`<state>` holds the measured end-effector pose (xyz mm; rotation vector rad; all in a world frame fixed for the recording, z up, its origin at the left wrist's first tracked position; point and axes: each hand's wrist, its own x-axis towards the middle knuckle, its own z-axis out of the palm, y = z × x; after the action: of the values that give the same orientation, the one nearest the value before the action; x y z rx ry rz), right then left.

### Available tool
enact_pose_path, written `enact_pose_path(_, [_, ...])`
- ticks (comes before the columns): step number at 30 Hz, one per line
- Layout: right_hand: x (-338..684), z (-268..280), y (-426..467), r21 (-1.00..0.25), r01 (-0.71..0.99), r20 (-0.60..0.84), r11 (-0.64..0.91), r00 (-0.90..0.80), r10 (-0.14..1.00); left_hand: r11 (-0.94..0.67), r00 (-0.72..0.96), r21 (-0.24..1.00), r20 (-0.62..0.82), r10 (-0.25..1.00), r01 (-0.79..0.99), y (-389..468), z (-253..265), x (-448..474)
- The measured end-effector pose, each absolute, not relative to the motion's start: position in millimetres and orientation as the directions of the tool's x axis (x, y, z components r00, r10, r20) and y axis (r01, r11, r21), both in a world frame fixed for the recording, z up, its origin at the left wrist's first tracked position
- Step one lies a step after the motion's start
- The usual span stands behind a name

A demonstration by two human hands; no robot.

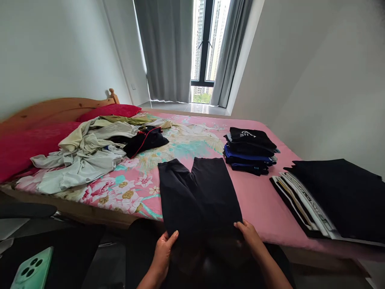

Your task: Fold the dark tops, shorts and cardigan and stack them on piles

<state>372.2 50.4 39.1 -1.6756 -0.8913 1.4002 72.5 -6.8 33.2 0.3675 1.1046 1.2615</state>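
Note:
A pair of black shorts point(198, 192) lies spread on the bed, legs pointing away from me and the waist end toward me. My left hand point(164, 251) pinches the near left corner, thumb on top. At the near right corner, my right hand point(248, 235) grips the cloth between thumb and fingers. The near edge stretches between both hands, just past the bed's front edge. To the right of the shorts stands a stack of folded dark clothes point(249, 150), black and blue, with white print on the top one.
A larger folded stack point(337, 196), black on top, sits at the bed's right edge. Crumpled pale clothes point(87, 152) and a black garment with red piping point(147, 140) lie left on the floral bed sheet point(129, 188). A green phone point(33, 269) is at lower left.

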Motion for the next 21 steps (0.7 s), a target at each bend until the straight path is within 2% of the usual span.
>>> enact_pose_path(4, [384,33,38,-0.870,0.135,-0.463,-0.473,0.103,0.880,0.404,-0.005,0.745,-0.479,0.878,-0.531,-27,21,66])
enact_pose_path(7, [382,39,36,-0.889,0.191,-0.403,-0.416,0.105,0.909,0.458,-0.066,0.737,-0.558,0.827,-0.497,-39,13,66])
enact_pose_path(10, [374,50,30,-0.930,0.168,-0.314,-0.328,0.101,0.944,0.439,-0.126,0.779,-0.541,0.831,-0.448,-42,14,68])
enact_pose_path(12, [369,53,23,-0.954,0.068,-0.289,-0.292,0.050,0.956,0.463,-0.078,0.795,-0.530,0.844,-0.391,-40,20,68])
enact_pose_path(14, [367,50,15,-0.937,-0.099,-0.338,-0.336,0.002,0.941,0.517,-0.017,0.775,-0.560,0.828,-0.364,-39,25,68])
enact_pose_path(18, [359,32,-3,-0.807,-0.430,-0.454,-0.405,0.015,0.891,0.553,0.044,0.699,-0.602,0.797,-0.454,-37,32,70])
enact_pose_path(21, [345,24,-12,-0.730,-0.570,-0.485,-0.378,0.041,0.874,0.572,0.026,0.642,-0.653,0.757,-0.511,-36,36,74])
